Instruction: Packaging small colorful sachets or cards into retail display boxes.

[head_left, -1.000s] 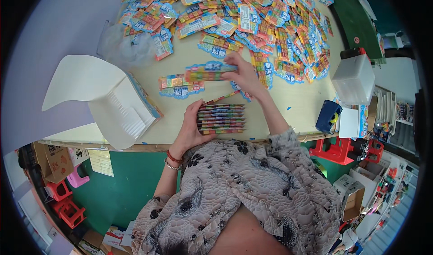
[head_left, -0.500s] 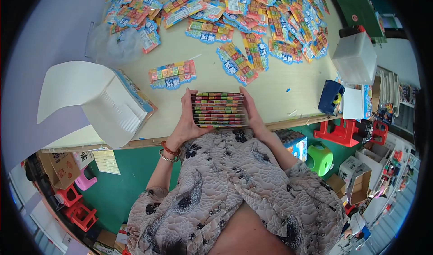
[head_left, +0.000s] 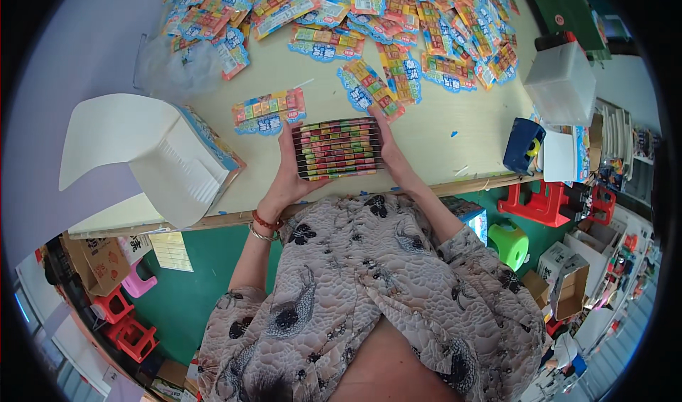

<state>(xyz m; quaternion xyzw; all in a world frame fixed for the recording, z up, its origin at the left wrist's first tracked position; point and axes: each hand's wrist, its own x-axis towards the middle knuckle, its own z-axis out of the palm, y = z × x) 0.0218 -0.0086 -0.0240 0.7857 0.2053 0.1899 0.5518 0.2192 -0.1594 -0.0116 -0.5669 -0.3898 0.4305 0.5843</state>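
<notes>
Between my two hands is a squared stack of candy packs [head_left: 337, 148], their edges turned up and rows of small coloured pieces showing. My left hand [head_left: 290, 166] grips the stack's left end, with the thumb along its near side. At the right end my right hand [head_left: 389, 149] presses in, fingers stretched along the far corner. Just beyond the stack lie a loose candy pack [head_left: 270, 110] at the left and another colourful pack [head_left: 371, 90] at the right. The undersides of the stacked packs are hidden.
A large heap of candy packs [head_left: 398, 18] covers the table's far side. At left stands an open white carton [head_left: 156, 153] beside a clear plastic bag [head_left: 177, 68]. On the right are a dark blue tape dispenser [head_left: 522, 148] and a translucent white bin [head_left: 561, 82].
Both hands have carried the stack forward, away from my body and slightly left. It now sits farther over the table, close to the loose packs.
</notes>
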